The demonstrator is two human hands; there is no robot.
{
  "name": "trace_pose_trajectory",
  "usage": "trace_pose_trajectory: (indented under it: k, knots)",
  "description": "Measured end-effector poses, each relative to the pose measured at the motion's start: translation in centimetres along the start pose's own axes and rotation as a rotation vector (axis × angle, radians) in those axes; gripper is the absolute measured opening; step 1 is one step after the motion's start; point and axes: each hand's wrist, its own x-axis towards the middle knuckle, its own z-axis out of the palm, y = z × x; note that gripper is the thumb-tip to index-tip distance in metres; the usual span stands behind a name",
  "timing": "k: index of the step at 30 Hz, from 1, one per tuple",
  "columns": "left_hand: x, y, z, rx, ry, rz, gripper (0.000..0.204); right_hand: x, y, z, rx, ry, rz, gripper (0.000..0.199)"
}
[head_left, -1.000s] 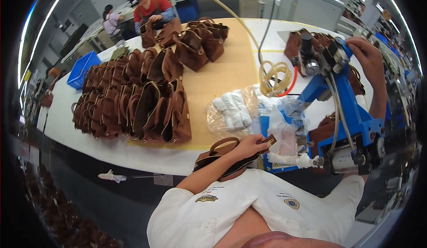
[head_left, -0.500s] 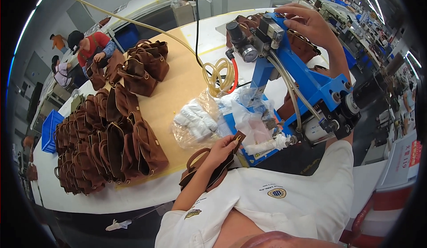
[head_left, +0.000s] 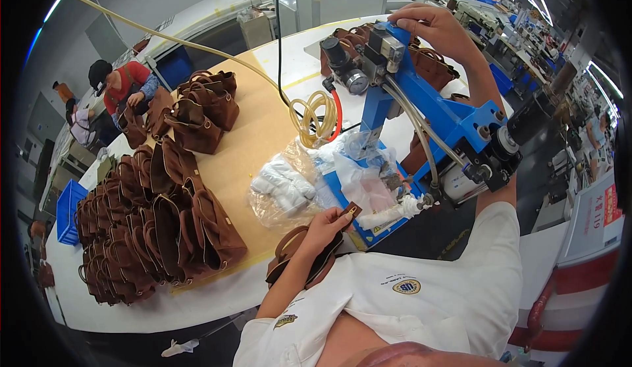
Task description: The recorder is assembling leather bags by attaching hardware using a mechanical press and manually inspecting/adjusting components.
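My left hand (head_left: 324, 227) pinches a small brown leather tab (head_left: 354, 210) with gold-coloured hardware on it, held near the front of the blue press. Below that hand, a brown handbag (head_left: 284, 256) with an arched handle rests against my front, partly behind my forearm. My right arm reaches around the far side of the blue press (head_left: 431, 84). At the press's top end my right hand (head_left: 433, 28) has its fingers and thumb curled over the frame; what the fingertips press is too small to make out. White wrapping covers the nozzle-like end (head_left: 398, 214) beside the tab.
Rows of brown handbags (head_left: 158, 229) fill the table's left side, with more bags (head_left: 204, 110) behind. A clear bag of white material (head_left: 284, 183) lies left of the press. Coiled yellowish hose (head_left: 315, 120) stands nearby. A blue crate (head_left: 69, 212) and a co-worker (head_left: 128, 87) are at far left.
The view has shifted slightly. My left hand has tilted the leather tab so its hardware faces up more. My right hand stays at the press's top.
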Motion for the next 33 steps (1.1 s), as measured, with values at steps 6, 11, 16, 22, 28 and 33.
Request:
trace_pose_trajectory:
  k: [6, 11, 16, 22, 28, 33]
  knots:
    - [0.4, -0.2, -0.5, -0.114, 0.026, -0.077, 0.021, 0.3, 0.8, -0.2, 0.031, -0.012, -0.102, 0.023]
    - [0.5, -0.4, -1.1, -0.144, 0.014, -0.066, 0.019, 0.3, 0.8, -0.5, 0.038, -0.056, -0.042, 0.023]
    - [0.7, -0.3, -1.5, -0.148, 0.009, -0.097, 0.018, 0.5, 0.5, -0.6, 0.014, -0.078, -0.071, 0.022]
    - [0.9, -0.4, -1.6, -0.162, 0.001, -0.084, 0.017, 0.6, 1.0, -0.6, -0.055, -0.019, -0.090, 0.019]
    - [0.9, -0.6, -1.9, -0.197, -0.005, -0.062, 0.017, 1.0, 0.0, -0.6, -0.009, -0.019, -0.080, 0.015]
    - [0.9, -0.2, -1.6, -0.195, 0.011, -0.068, 0.016, 0.7, 0.0, -1.1, -0.081, -0.054, -0.182, 0.016]
